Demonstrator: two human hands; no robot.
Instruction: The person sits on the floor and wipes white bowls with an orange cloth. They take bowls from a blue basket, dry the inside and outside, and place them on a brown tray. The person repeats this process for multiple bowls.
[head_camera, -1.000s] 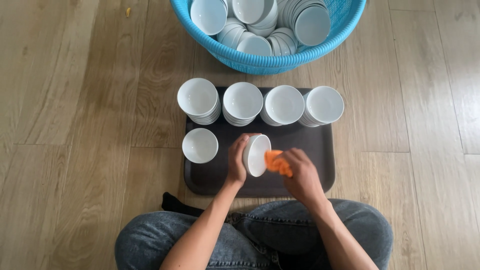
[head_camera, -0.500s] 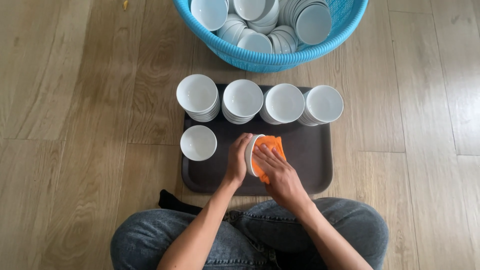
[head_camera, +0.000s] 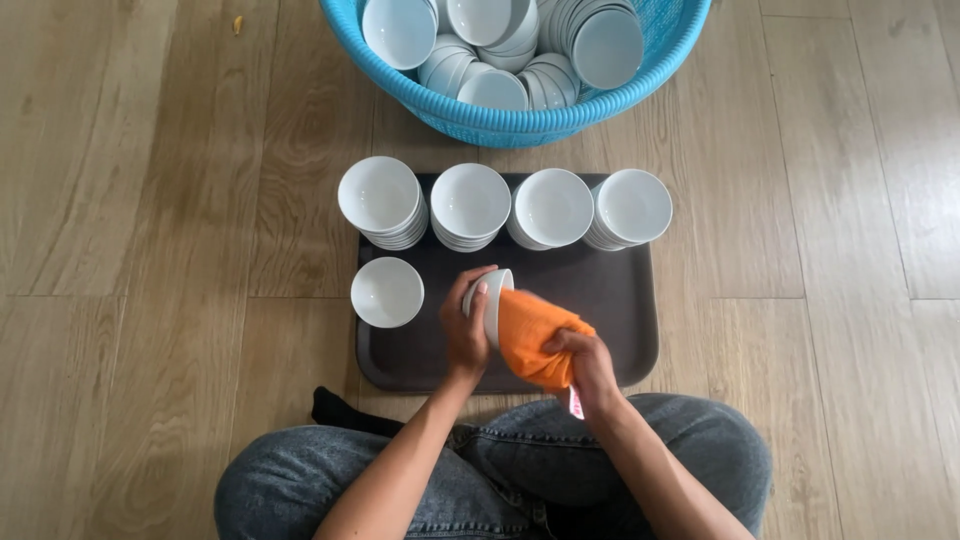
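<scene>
wood floor (head_camera: 150, 200), dark tray (head_camera: 620, 320) before crossed legs. left hand (head_camera: 466, 330) fingers curled round tilted white bowl (head_camera: 494, 300) above tray; right hand (head_camera: 590, 365) pinches orange cloth (head_camera: 535, 335) against bowl mouth.

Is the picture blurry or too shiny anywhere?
Head view: mostly sharp, soft even daylight; the bowl in the left hand and the orange cloth in the right hand look only slightly soft; no harsh glare on the stacked bowls, faint shadows on the tray.
</scene>
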